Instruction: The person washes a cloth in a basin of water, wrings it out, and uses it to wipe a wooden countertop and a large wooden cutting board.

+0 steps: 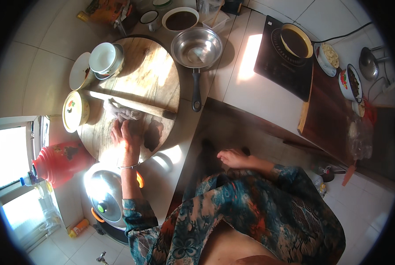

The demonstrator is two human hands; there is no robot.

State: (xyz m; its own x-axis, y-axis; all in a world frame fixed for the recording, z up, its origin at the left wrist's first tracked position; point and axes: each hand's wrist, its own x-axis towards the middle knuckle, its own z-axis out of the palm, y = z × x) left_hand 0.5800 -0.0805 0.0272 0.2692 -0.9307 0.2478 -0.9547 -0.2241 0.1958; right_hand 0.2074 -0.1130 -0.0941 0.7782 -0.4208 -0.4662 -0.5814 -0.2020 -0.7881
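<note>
My left hand (126, 134) rests on a round wooden board (141, 71), its fingertips at a crumpled greyish cloth (126, 113); whether they grip it cannot be told. Just beyond the cloth lies a long wooden stick (131, 105), across the board. A dark wet-looking patch (153, 135) marks the wood to the right of the hand. Away from the counter, my right hand (232, 158) hangs in front of my body with its fingers curled, and no held object shows in it.
Stacked bowls (103, 58) and a lidded enamel bowl (75, 111) edge the board. Beside it stand a steel pan (196, 49), a red thermos (63, 162) and a lidded pot (104, 195). An induction cooker (283, 71) carries a bowl of dark liquid (296, 40).
</note>
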